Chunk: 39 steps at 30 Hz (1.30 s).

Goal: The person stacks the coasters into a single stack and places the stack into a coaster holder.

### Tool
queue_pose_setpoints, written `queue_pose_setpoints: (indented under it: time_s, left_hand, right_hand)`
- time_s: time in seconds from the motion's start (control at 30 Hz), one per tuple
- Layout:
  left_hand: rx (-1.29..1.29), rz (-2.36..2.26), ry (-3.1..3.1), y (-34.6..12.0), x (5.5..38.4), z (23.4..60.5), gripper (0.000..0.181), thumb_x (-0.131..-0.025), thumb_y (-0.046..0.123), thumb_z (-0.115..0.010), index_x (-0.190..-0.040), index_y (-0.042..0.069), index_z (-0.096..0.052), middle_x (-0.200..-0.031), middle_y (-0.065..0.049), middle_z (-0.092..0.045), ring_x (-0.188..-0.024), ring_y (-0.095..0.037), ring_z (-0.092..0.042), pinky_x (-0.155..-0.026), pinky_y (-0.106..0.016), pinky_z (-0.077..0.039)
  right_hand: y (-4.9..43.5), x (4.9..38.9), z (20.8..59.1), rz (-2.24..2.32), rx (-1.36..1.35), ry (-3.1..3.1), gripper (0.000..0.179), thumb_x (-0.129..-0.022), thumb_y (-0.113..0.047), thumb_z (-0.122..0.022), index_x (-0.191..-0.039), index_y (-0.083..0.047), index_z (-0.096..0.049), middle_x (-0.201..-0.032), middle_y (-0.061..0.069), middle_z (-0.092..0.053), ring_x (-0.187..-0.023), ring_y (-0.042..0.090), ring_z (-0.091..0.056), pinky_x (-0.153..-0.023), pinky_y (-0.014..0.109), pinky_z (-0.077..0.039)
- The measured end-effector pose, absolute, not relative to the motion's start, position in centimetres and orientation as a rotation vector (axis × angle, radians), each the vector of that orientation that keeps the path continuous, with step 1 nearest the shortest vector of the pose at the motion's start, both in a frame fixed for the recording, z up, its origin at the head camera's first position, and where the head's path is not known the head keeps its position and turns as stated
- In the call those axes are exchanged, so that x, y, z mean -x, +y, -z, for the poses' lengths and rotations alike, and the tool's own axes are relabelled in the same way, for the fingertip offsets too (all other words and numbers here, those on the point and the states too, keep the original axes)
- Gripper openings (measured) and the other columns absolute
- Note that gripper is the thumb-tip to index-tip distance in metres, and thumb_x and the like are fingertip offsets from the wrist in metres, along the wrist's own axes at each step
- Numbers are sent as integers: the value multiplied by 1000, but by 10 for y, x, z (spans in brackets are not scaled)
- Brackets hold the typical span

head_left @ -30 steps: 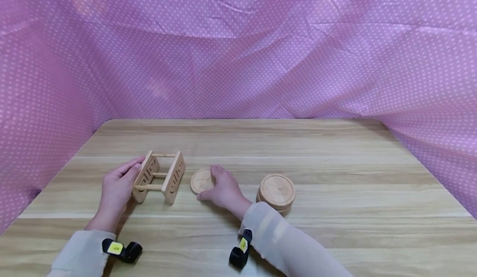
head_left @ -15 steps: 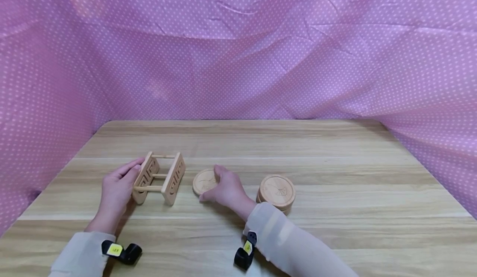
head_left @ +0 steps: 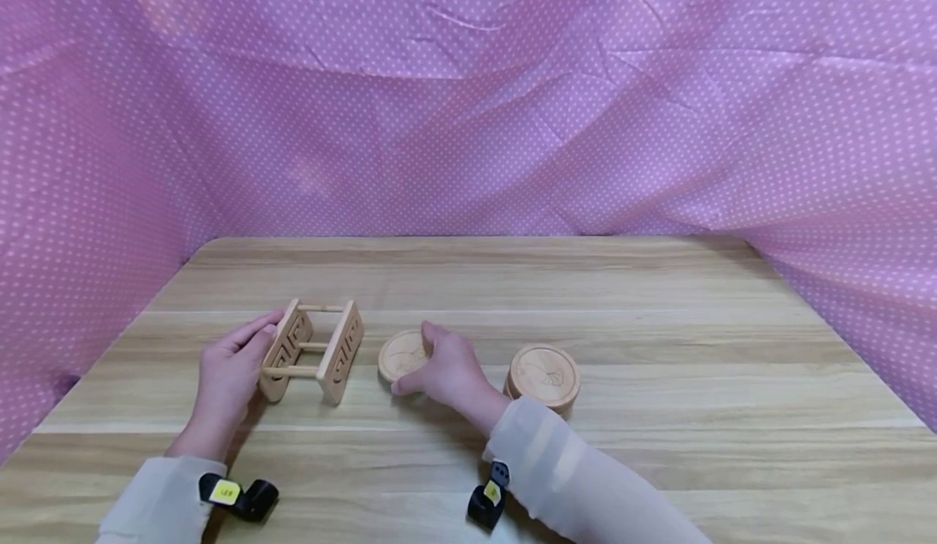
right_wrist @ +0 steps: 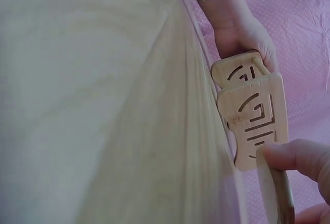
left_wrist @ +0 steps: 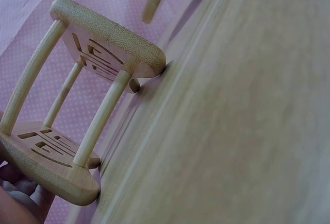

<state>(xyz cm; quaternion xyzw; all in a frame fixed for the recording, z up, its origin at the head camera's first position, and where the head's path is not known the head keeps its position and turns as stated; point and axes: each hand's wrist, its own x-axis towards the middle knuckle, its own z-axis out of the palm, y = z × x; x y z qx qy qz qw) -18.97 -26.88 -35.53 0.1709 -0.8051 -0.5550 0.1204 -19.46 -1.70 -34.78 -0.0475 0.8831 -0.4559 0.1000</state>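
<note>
Seemingly, bracing and lifting are under way: the left hand (head_left: pixel 227 369) grips the left end of a pale wooden rack (head_left: pixel 342 353) on the wood-grained bench (head_left: pixel 659 324), while the right hand (head_left: pixel 450 373), fingers (right_wrist: pixel 296 158) partly spread, pinches a round pale wooden disc (head_left: pixel 398 354) beside it. The next move probably calls for a steady rack and level disc. The wrist views show the disc edge-on, apparently lifted; only the head view shows the stacked round wooden discs (head_left: pixel 544 375).

L grip (head_left: pixel 230 369), R grip (head_left: pixel 448 371) both pinching
</note>
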Motion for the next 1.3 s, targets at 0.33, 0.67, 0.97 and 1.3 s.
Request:
queue_pose_setpoints:
  time_s: [0.33, 0.67, 0.97, 1.3]
  left_hand:
    - [-501, 1688, -2304, -268, 187, 355, 41, -88, 38, -56, -124, 19, -56, -131, 1, -51, -114, -18, -51, -76, -13, -48]
    - [-500, 1701, -2291, -266, 184, 356, 41, -87, 38, -57, -123, 18, -56, -131, -4, -49, -111, -15, -53, -73, -12, -49]
    - [-495, 1703, -2266, -266, 185, 360, 41, -87, 37, -58, -122, 18, -57, -129, -1, -52, -102, -6, -56, -71, -10, -49]
    - [-490, 1748, -2266, -266, 182, 358, 44, -86, 39, -58, -124, 18, -56, -133, -4, -48, -112, -15, -53, -75, -12, -49]
  right_hand:
    - [-9, 185, 337, 1259, 253, 2659, 99, -54, -23, -86, -138, -6, -36, -142, 9, -37, -131, 25, -34, -109, 38, -28]
    - [6, 178, 328, 1355, 251, 2631, 101, -54, -21, -85, -139, -9, -33, -144, 4, -34, -133, 22, -30, -111, 39, -24]
    - [23, 174, 325, 1327, 399, 2740, 95, -61, -31, -81, -139, -8, -33, -145, 4, -32, -134, 20, -28, -111, 37, -23]
    - [42, 169, 322, 1327, 559, 2852, 92, -60, -33, -81, -136, -3, -38, -142, 10, -37, -132, 24, -33, -110, 37, -26]
